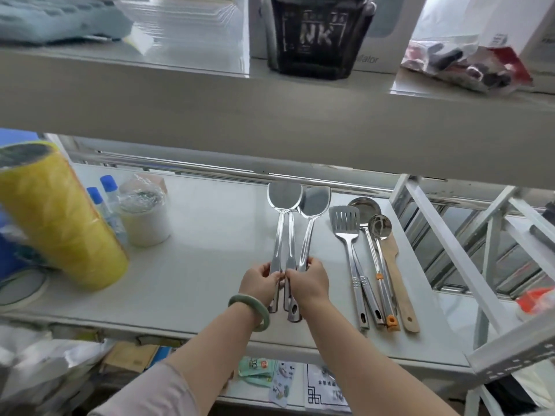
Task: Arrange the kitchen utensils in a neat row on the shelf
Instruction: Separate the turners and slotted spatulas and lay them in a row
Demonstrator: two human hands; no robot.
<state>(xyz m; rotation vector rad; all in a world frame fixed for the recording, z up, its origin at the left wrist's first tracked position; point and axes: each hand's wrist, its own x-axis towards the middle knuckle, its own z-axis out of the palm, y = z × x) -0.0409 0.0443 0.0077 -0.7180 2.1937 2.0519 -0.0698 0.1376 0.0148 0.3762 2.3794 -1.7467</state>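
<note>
On the white shelf [210, 235] three steel turners lie close together with their blades pointing away from me. My left hand [260, 284], a green bangle on its wrist, grips the handles of the left pair of steel turners [282, 235]. My right hand [309, 282] grips the handle of the right steel turner [309, 226], which leans slightly right. Further right, side by side, lie a slotted turner [345, 223], a large ladle [364, 207], a small ladle with orange trim [380, 226] and a wooden spatula [398, 280].
A yellow roll [60, 217] leans at the left, beside two blue-capped bottles [105, 199] and a white cup wrapped in plastic [145, 217]. A tape ring [22, 285] lies at the front left. The upper shelf [270, 115] overhangs; white frame bars [450, 244] stand at the right.
</note>
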